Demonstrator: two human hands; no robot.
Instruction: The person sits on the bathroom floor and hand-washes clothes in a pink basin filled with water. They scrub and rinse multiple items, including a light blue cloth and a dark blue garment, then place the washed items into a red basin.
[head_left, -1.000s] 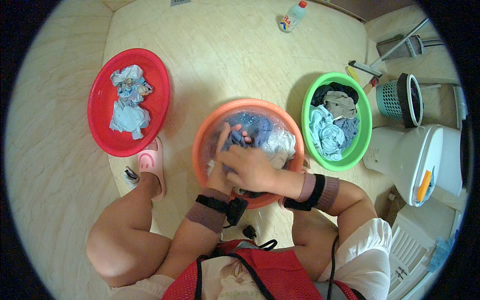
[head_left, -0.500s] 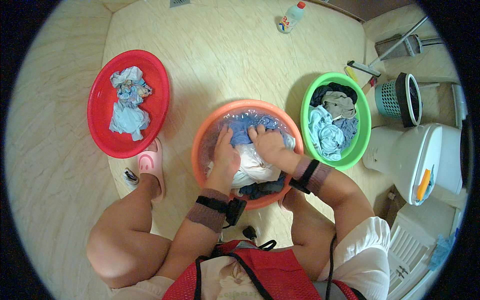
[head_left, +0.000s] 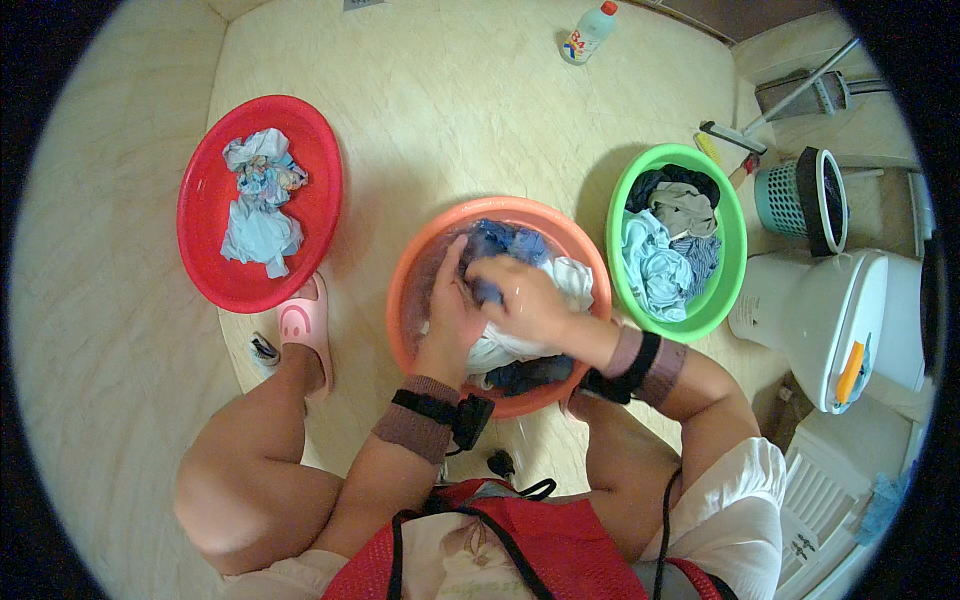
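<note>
An orange basin in front of me holds wet clothes in water. Over it, my right hand is closed on a bunched part of a blue garment, slightly blurred by motion. My left hand faces it on the left, gripping the same garment, with one finger stretched out along it and the other fingers partly hidden. Beneath both hands lies a white garment. Dark clothing sits at the basin's near side. Another white piece rests by the right rim.
To the left is a red basin with light-blue and patterned clothes. A green basin of clothes stands close on the right, before a toilet and a lattice bin. A red-capped bottle stands on the far floor.
My right hand has lifted from the blue garment's spread surface and now bunches part of it against my left hand. The white piece by the right rim shows more.
</note>
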